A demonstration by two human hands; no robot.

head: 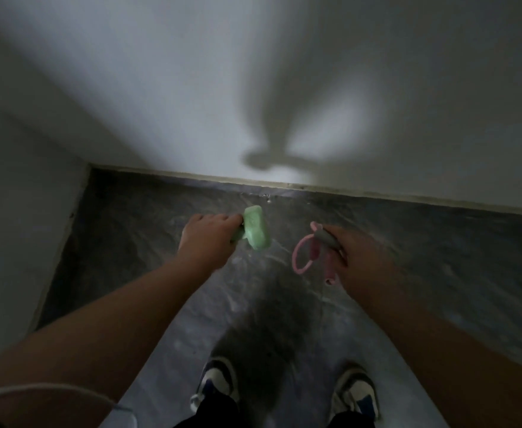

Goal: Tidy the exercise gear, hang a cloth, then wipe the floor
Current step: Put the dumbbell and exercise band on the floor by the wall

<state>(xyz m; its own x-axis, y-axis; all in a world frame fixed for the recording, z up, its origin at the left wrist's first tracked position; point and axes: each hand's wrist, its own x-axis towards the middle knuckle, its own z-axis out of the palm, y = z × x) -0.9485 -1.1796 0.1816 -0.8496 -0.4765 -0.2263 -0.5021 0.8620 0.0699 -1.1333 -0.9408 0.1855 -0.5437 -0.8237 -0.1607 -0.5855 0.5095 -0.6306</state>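
Note:
My left hand (205, 239) grips the handle of a light green dumbbell (255, 227), whose blocky end sticks out to the right of my fist. My right hand (358, 257) holds a pink resistance band (303, 256) by its grey foam grip (327, 237). The band's loops hang down to the left of that hand. Both hands are held out over the dark marbled floor (136, 242), near the wall. The picture is dim and blurred.
A white wall (191, 88) with a pale skirting strip (377, 193) runs across just ahead, and another wall closes the left side. My two feet in dark-and-white sneakers (219, 384) stand on the floor below. A white cord (52, 389) crosses the lower left corner.

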